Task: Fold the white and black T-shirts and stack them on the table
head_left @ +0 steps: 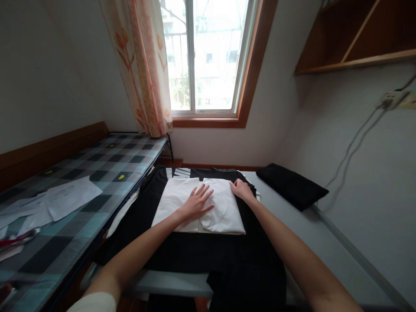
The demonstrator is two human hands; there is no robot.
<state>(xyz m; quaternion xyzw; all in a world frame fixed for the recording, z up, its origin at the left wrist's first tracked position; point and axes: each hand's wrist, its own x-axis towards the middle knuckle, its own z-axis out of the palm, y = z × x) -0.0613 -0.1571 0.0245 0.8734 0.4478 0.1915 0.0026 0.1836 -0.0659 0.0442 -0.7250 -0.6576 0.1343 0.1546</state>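
Observation:
A folded white garment (pixel 224 216) lies flat on top of spread black clothing (pixel 182 251), with a narrow gap running down its middle. My left hand (pixel 196 203) rests palm down near that gap, its fingers spread over the white cloth. At the far right corner of the garment is my right hand (pixel 240 189), its fingers closed on the cloth's edge. A piece with white stripes (pixel 182 173) shows behind the white garment. The black clothing hangs over the near edge of the table.
A folded black cloth bundle (pixel 292 186) lies on the light grey tabletop (pixel 276 208) at the right. On the left stands a bed with a checked mattress (pixel 130 151), papers (pixel 69 199) on it. Cables (pixel 349 151) run down the right wall. A shelf (pixel 357 60) hangs above.

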